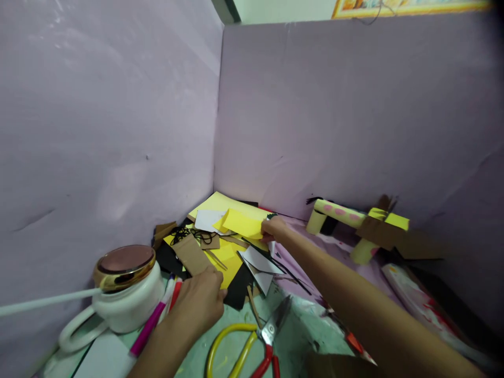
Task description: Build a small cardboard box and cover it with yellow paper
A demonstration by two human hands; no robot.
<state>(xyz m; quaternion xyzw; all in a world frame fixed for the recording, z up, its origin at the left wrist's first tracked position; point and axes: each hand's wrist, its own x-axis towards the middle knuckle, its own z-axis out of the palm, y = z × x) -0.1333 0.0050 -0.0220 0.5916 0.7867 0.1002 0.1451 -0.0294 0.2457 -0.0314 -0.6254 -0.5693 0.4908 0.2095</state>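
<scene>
My right hand (273, 229) reaches to the far side of a pile of craft scraps, its fingers closed on the edge of a folded sheet of yellow paper (242, 223). Nearer to me, my left hand (202, 299) has curled fingers at the lower end of a brown piece of cardboard (191, 253) and appears to grip it; the fingertips are partly hidden. Around them lie black string (189, 234), black paper (237, 291), a white paper piece (260, 265) and a large pale yellow sheet (216, 202). Open scissors (270, 331) with yellow and red handles lie in front.
A white mug (129, 304) with a gold-rimmed lid stands at left, beside a purple marker (147, 328) and a red pen (176, 294). At right stands a yellow paper-roll animal (340, 212) with pink spots, near brown cardboard (378, 233). Lilac walls (334, 115) enclose the corner.
</scene>
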